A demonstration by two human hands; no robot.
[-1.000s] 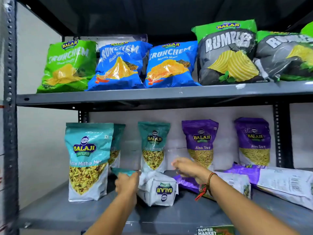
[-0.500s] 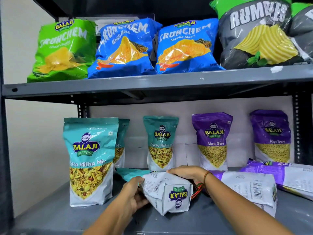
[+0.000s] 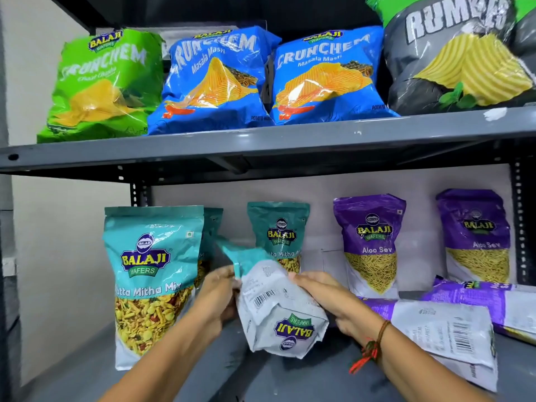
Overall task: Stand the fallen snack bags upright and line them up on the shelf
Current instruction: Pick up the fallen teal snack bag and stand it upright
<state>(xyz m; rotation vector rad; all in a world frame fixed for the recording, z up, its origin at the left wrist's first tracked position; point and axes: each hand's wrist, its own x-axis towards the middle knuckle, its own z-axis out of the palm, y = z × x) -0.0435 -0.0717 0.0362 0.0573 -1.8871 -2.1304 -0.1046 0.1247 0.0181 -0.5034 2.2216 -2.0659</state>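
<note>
Lower shelf [image 3: 179, 369], front centre. Both hands grasp one teal snack bag [image 3: 275, 309]: left hand [image 3: 219, 294] clasps its left edge, right hand [image 3: 322, 297] clasps the right edge. The bag is tilted, back panel with barcode facing out, white base toward the camera and teal top leaning away to the upper left; the base looks lifted off the shelf or barely touching, cannot tell which.

Step in hand, as judged: raising this bag to standing. To do it well, swing the base down flat onto the shelf, turn the printed front outward, and settle it in the gap between the front teal bag [image 3: 150, 280] on the left and the purple bags to the right, in line with that front bag. Keep the grip on the side edges so the contents drop and the base spreads.

Two purple bags [image 3: 443, 335] lie flat just right of the right hand, not yet stood. Rear row stands upright against the wall.
</note>
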